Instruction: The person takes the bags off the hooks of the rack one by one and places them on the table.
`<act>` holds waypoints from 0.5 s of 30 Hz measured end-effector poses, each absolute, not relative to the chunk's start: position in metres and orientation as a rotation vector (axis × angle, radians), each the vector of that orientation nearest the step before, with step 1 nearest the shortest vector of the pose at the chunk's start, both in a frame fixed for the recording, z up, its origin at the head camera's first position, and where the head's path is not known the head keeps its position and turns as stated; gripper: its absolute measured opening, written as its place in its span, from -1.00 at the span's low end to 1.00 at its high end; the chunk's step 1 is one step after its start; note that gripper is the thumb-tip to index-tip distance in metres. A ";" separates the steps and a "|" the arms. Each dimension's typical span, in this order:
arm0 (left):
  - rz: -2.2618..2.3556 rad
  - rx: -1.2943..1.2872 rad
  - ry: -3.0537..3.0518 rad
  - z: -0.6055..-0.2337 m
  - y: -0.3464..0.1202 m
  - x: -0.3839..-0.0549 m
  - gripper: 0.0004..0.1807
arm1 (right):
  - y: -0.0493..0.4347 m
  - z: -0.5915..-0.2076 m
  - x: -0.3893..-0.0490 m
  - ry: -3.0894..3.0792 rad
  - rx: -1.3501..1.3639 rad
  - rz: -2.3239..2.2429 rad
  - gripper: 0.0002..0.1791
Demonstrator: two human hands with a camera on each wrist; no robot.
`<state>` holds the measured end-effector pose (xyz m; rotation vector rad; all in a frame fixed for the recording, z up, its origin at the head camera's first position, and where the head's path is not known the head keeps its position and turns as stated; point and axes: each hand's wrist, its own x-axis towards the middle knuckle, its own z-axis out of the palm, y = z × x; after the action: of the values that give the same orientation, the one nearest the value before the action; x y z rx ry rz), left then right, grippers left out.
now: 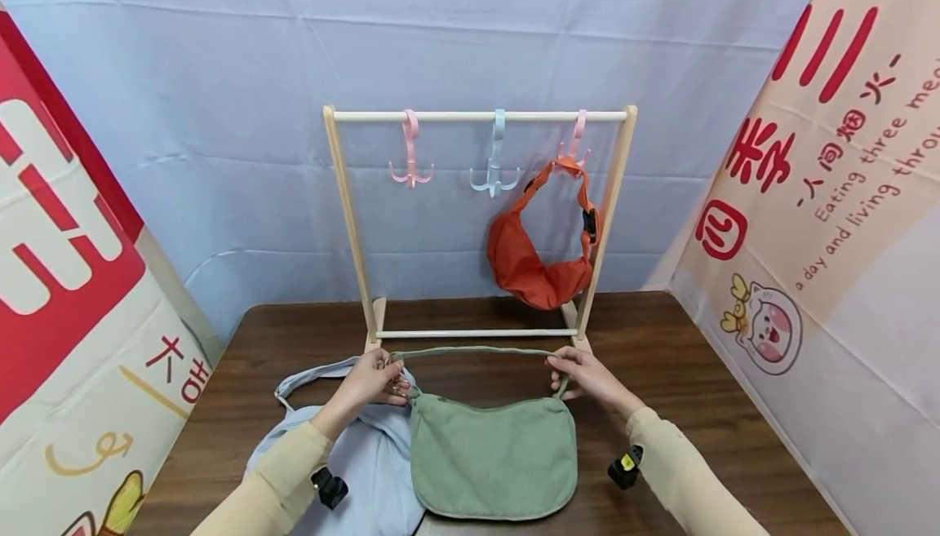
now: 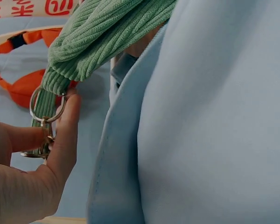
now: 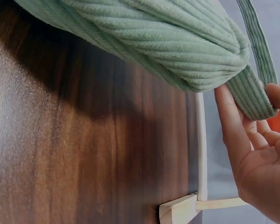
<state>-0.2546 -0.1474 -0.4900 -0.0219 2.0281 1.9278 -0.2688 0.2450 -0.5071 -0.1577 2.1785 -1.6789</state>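
A green corduroy shoulder bag [image 1: 494, 458] hangs between my two hands, its strap [image 1: 477, 349] stretched along the top. My left hand [image 1: 374, 379] grips the strap's left end, where the left wrist view shows thumb and finger on the metal rings [image 2: 47, 105]. At the strap's right end, my right hand [image 1: 585, 378] pinches the band [image 3: 252, 95] between thumb and fingers. A light blue bag [image 1: 367, 458] lies on the table under my left forearm, partly covered by the green bag.
A wooden rack [image 1: 345, 218] stands at the table's back. From its bar hang a pink hook [image 1: 410, 152], a blue hook [image 1: 496, 152] and another pink hook [image 1: 579, 132] bearing an orange bag [image 1: 539, 271]. Printed cloths flank the brown table [image 1: 705, 430].
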 end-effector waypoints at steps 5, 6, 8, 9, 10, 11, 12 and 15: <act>1.863 0.065 2.104 -0.493 -0.149 -0.253 -0.78 | 0.241 -0.513 -0.268 2.192 -0.152 -1.643 -0.40; 1.845 0.082 2.118 -0.494 -0.149 -0.253 -0.77 | 0.241 -0.513 -0.268 2.193 -0.151 -1.634 -0.40; 1.814 0.109 2.143 -0.496 -0.150 -0.252 -0.73 | 0.240 -0.515 -0.267 2.188 -0.153 -1.621 -0.41; 1.798 0.116 2.156 -0.497 -0.150 -0.252 -0.71 | 0.240 -0.516 -0.267 2.188 -0.156 -1.614 -0.41; 1.788 0.118 2.162 -0.498 -0.151 -0.252 -0.68 | 0.239 -0.517 -0.267 2.189 -0.158 -1.607 -0.41; 1.776 0.119 2.170 -0.498 -0.151 -0.252 -0.66 | 0.239 -0.517 -0.267 2.190 -0.157 -1.600 -0.42; 1.767 0.116 2.173 -0.499 -0.152 -0.252 -0.63 | 0.239 -0.518 -0.267 2.189 -0.155 -1.595 -0.42; 1.749 0.129 2.184 -0.498 -0.153 -0.253 -0.57 | 0.237 -0.518 -0.268 2.195 -0.150 -1.583 -0.43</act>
<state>-0.2529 -0.1533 -0.4983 0.1290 2.1839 1.7486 -0.2677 0.2374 -0.5178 -0.1495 2.1946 -1.5832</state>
